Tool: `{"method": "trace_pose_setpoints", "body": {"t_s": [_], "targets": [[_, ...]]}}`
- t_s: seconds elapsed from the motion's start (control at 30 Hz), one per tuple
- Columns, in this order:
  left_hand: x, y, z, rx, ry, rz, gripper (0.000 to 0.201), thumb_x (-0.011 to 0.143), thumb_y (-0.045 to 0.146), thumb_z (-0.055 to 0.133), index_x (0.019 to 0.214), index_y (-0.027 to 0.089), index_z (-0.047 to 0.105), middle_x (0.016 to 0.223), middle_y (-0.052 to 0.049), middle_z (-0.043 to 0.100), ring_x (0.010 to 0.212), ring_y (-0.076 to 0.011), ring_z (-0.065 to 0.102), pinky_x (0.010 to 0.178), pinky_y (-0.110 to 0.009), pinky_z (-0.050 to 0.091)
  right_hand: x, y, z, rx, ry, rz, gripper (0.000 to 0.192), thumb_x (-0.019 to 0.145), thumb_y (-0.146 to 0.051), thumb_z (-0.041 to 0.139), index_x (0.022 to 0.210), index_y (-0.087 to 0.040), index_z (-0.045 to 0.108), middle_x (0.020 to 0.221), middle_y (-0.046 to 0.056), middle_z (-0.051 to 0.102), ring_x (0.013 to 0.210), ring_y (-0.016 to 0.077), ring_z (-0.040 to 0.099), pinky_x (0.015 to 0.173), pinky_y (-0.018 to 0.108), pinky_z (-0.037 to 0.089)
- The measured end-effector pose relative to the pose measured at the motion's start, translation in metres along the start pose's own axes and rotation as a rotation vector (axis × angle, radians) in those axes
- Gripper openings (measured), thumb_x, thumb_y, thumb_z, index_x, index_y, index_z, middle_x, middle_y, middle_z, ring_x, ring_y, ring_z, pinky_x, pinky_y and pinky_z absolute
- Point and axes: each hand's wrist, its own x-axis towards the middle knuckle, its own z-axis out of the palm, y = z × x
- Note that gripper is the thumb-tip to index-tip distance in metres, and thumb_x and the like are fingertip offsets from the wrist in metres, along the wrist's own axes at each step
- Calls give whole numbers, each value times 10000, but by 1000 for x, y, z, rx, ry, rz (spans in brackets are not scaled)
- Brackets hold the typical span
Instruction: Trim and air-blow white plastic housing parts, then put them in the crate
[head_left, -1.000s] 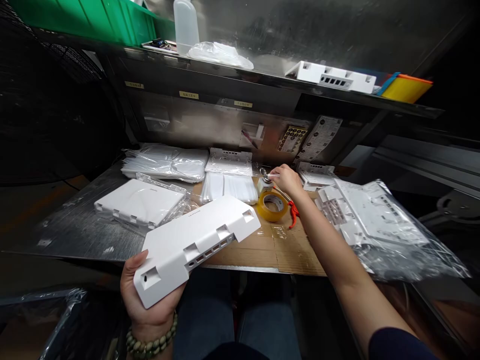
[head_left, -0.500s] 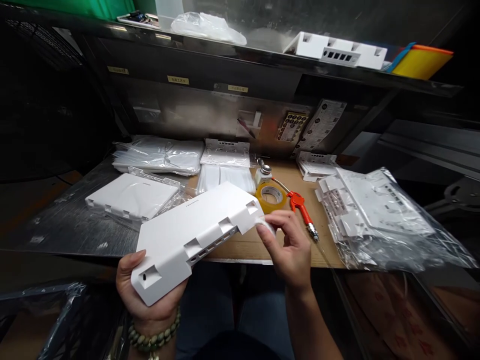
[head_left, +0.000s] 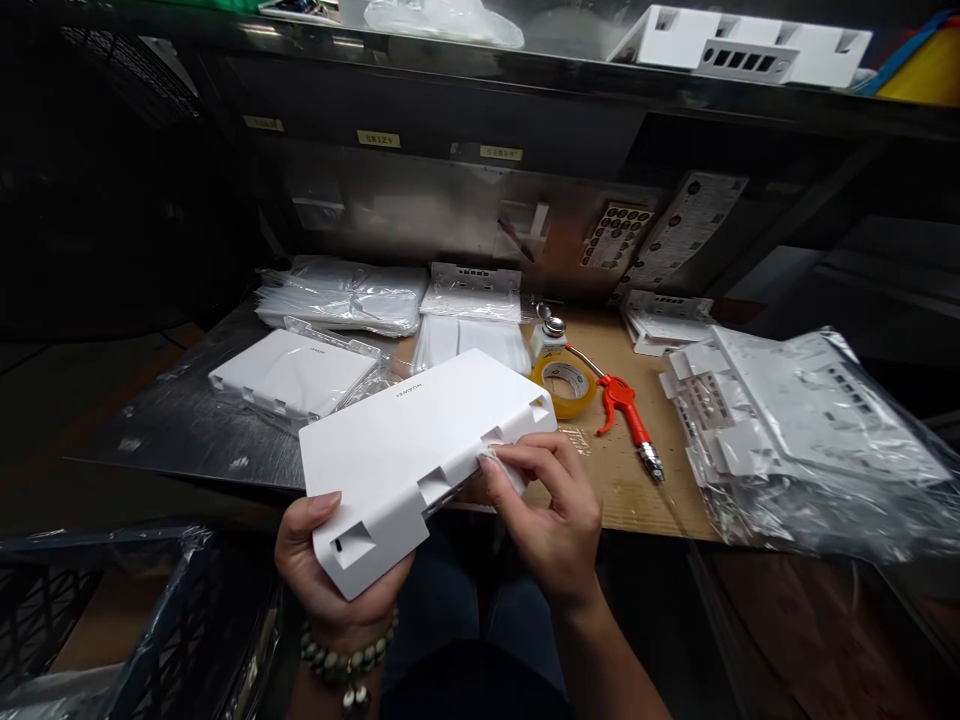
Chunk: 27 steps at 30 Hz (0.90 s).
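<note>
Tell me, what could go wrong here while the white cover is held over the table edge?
The left hand grips only one corner of the white cover, so it may tip or slip while the right hand presses a small white piece on its edge. The tape roll and red air gun lie close by and could be knocked.

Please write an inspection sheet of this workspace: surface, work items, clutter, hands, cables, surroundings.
Surface: metal bench with a cardboard sheet on its right part.
Work items: white plastic cover, held above the bench edge; small white piece pressed against its slotted side.
Clutter: bagged white cover, tape roll, red air gun, bag of white parts.
Hands: left hand grips the cover's near corner; right hand pinches the white piece.
Cables: nothing seen.
Surroundings: shelf above; black crate at lower left.
</note>
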Motion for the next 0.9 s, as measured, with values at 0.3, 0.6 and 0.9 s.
{"method": "trace_pose_setpoints", "body": {"t_s": [0.3, 0.6, 0.9], "targets": [[2, -7, -6, 8, -78, 16, 832, 572, 203, 677, 1390, 336, 604, 1196, -45, 782, 1006, -350, 764, 624, -367, 678, 0, 2, 1, -46, 34, -9, 103, 897, -134, 758, 977, -199, 761, 910, 25, 621, 794, 140, 621, 670, 271, 522], [8, -7, -7, -36, -112, -27, 770, 622, 183, 661, 1384, 282, 600, 1154, -62, 796, 904, -328, 779, 661, -387, 674, 3, 7, -3, -27, 94, 24, 114, 895, -136, 759, 965, -226, 769, 904, 26, 626, 800, 157, 618, 672, 301, 516], [7, -11, 9, -144, 30, -204, 567, 816, 210, 521, 1369, 180, 640, 1027, -99, 813, 813, -282, 774, 728, -404, 643, -1, -1, -19, 88, 110, 103, 131, 885, -129, 780, 932, -251, 768, 877, 9, 637, 818, 165, 600, 698, 304, 479]]}}
